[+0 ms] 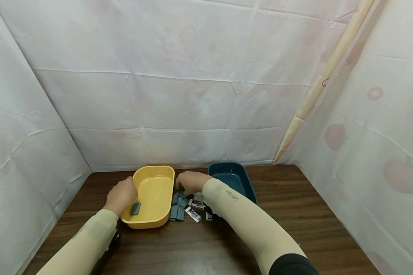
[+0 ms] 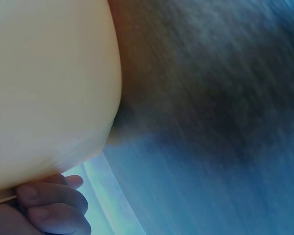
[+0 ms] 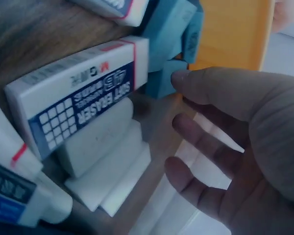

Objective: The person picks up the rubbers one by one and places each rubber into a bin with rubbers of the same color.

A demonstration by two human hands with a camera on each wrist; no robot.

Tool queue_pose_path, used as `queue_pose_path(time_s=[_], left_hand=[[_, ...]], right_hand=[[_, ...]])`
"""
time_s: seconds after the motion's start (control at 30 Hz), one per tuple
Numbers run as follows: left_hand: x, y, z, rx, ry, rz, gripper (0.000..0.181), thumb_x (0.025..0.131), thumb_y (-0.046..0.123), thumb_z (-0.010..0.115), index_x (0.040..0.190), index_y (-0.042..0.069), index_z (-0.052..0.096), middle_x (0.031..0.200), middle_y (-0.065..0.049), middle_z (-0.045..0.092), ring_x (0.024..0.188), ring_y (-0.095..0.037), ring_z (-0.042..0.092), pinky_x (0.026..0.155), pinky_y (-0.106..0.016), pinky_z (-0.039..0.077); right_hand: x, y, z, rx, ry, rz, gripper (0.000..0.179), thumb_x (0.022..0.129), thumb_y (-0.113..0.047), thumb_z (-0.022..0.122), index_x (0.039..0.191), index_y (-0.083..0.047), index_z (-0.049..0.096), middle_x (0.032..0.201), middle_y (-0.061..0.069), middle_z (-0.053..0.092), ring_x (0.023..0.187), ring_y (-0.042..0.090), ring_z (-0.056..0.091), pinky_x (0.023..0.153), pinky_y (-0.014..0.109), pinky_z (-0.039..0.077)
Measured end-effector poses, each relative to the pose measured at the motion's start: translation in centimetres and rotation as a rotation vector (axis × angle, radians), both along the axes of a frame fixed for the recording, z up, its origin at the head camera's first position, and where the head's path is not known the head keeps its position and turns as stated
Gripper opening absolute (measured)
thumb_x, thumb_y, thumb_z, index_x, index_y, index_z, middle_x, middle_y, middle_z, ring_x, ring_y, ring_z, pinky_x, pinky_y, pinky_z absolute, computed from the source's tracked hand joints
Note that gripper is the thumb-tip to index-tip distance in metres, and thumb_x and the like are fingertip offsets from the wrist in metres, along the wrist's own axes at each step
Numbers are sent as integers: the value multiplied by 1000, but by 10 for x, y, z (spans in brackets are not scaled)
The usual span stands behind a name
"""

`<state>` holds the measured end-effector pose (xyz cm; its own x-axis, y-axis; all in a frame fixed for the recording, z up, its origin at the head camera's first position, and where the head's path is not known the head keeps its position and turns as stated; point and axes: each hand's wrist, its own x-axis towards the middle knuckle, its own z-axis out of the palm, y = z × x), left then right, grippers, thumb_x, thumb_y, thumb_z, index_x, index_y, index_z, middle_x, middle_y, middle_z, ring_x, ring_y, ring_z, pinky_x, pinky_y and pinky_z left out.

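My left hand (image 1: 122, 195) grips the left rim of a yellow plastic tray (image 1: 162, 215), and its curled fingers (image 2: 59, 205) show at the tray's edge in the left wrist view. One blue-grey eraser (image 1: 135, 208) lies inside the tray, near that hand. Over the small pile between the trays, my right hand (image 1: 191, 182) reaches down with its fingers apart. Its thumb tip overlaps the end of a blue-grey eraser (image 3: 162, 81) in the right wrist view; the index finger is mostly hidden behind the thumb. Beside it lie a sleeved white eraser (image 3: 83, 83) and several bare white erasers (image 3: 112, 161).
A dark blue tray (image 1: 232, 173) stands at the back right, partly behind my right forearm. More blue-grey erasers (image 1: 177, 212) and a sleeved eraser (image 1: 193, 214) lie against the yellow tray's right side. White patterned sheets (image 1: 192, 95) bound the brown wooden table (image 1: 296, 214).
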<state>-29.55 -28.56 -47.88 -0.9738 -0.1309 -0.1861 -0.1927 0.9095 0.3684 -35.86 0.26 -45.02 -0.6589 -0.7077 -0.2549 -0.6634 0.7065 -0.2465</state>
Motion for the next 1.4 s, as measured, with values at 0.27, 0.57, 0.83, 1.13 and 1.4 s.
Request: queue_pose_path(time_s=[0.27, 0.57, 0.83, 1.13, 1.4], left_hand=[[0, -3, -6, 31, 20, -6, 60, 113, 6, 33, 169, -17, 32, 120, -38, 71, 60, -27, 59, 51, -35, 51], [-1, -2, -5, 25, 10, 2, 61, 113, 6, 36, 170, -16, 31, 132, -42, 68, 64, -30, 62, 53, -37, 52], [-1, -1, -3, 10, 1, -2, 60, 112, 5, 39, 168, -16, 33, 121, -38, 70, 64, -30, 62, 53, -37, 52], [-1, 0, 0, -6, 7, -12, 57, 114, 6, 40, 165, -18, 36, 109, -33, 71, 67, -31, 64, 56, -38, 53], [-1, 0, -2, -8, 5, -11, 56, 114, 5, 41, 165, -18, 36, 109, -32, 72, 67, -31, 64, 55, -37, 53]], right_hand=[[1, -1, -4, 21, 0, 20, 44, 98, 7, 82, 134, -19, 83, 133, -3, 81, 105, 9, 71, 84, 27, 62], [3, -6, -9, 101, 142, 62, 40, 97, -2, 88, 129, -26, 83, 123, -9, 81, 96, 6, 69, 85, 26, 62], [8, -2, -1, 138, 202, 16, 30, 96, -11, 89, 123, -23, 82, 109, -10, 82, 81, 7, 66, 74, 27, 58], [7, -1, -4, 165, 243, 0, 15, 97, -14, 89, 103, -23, 79, 85, -10, 74, 70, 10, 61, 64, 27, 52], [11, 0, -4, 172, 243, 8, 20, 98, -11, 90, 110, -22, 79, 91, -9, 74, 75, 10, 64, 70, 27, 57]])
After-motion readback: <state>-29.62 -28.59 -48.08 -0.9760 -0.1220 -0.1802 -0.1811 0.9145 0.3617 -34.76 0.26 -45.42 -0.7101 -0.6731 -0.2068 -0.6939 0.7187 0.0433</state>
